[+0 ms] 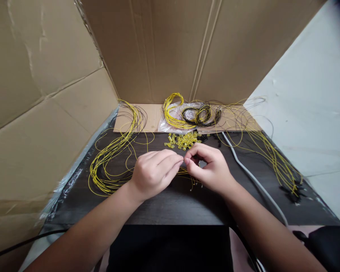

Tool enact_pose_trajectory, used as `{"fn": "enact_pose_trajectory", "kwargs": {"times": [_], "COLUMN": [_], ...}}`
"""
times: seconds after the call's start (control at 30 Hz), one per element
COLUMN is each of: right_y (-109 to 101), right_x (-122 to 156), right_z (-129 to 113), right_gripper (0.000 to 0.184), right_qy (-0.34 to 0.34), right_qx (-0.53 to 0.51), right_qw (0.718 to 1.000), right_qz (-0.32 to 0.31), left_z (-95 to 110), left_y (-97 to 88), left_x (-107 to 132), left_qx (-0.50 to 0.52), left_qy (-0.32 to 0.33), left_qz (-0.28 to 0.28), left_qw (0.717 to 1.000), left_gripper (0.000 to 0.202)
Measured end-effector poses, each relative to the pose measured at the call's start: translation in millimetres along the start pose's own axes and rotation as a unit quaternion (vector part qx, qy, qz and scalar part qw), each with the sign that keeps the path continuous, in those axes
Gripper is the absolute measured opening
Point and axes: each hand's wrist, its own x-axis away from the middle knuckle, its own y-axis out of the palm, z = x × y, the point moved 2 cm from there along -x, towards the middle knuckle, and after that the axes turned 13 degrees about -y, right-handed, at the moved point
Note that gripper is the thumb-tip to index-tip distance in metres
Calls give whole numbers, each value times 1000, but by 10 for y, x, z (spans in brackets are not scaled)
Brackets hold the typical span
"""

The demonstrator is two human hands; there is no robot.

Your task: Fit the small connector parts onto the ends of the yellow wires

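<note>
My left hand (155, 172) is closed, its fingers pressed together and pointing right. Its fingertips meet those of my right hand (211, 166), which is pinched between thumb and forefinger. Whatever lies between the fingertips is too small or hidden to make out. A bundle of yellow wires (107, 166) curves across the dark table (170, 211) from the left and passes beneath my left hand. Wire ends with small metal tips (191, 188) stick out below my right hand. Just beyond my hands lies a pile of small yellow plastic pieces (185, 141), with black pieces (203, 137) beside it.
A cardboard strip (150, 117) at the back carries a coiled yellow wire bundle (167, 113), a black coil (205, 115) and a clear plastic bag (174, 112). More yellow wires with black ends (293, 192) lie right. A grey cable (255, 177) crosses the table. Cardboard walls (170, 49) stand behind and left.
</note>
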Motion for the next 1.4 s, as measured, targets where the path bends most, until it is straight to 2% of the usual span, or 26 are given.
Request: {"fn": "enact_pose_trajectory", "kwargs": {"times": [0.2,0.47,0.73,0.83,0.93,1.0,1.07,1.17,1.4], "right_y": [2,3,28,12,-22,-37,-45,-50,-48], "right_x": [-2,0,8,0,-15,-13,-3,10,7], "right_z": [11,53,113,86,13,-29,-45,-37,-28], "right_gripper": [5,4,15,15,7,4,7,7,4], "right_qy": [29,141,180,146,39,-31,-73,-93,-82], "right_qx": [-35,-141,-217,-170,-46,12,38,56,70], "right_qw": [999,980,959,975,998,999,997,994,993], "right_qz": [7,8,-9,-9,-4,-5,-8,-17,-54], "left_z": [-3,-36,-13,-7,-5,2,13,21,17], "left_y": [2,5,2,7,3,-2,-3,2,10], "left_x": [-4,32,34,22,4,-7,-16,-25,-41], "left_qx": [-6,-25,-44,-32,4,31,61,103,144], "left_qy": [3,30,59,32,-22,-46,-58,-75,-101], "left_qz": [2,2,4,4,11,16,11,-4,-42], "left_qw": [1000,999,997,999,1000,998,996,992,984], "left_gripper": [12,18,18,15,11,9,8,7,5]}}
